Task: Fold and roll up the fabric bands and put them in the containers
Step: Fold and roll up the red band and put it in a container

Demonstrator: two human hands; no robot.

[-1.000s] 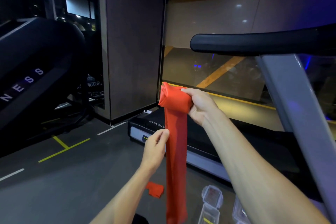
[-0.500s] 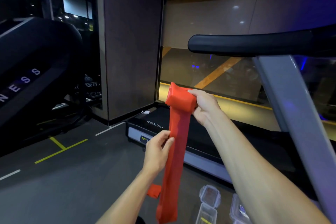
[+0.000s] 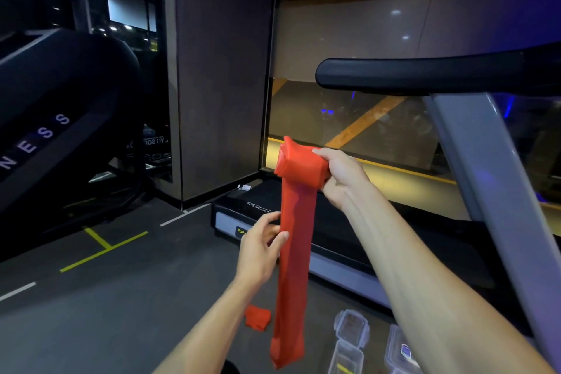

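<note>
- Red fabric band [image 3: 296, 255] hangs from its rolled top, the loose tail shorter than a second ago and the roll thicker.
- Below it on the floor: a small red bundle [image 3: 257, 316] and clear containers [image 3: 349, 340], beside a treadmill [image 3: 343, 240].
- Right hand [image 3: 341, 174], raised, grips the roll; left hand [image 3: 261, 244] pinches the strip's edge lower down.
</note>
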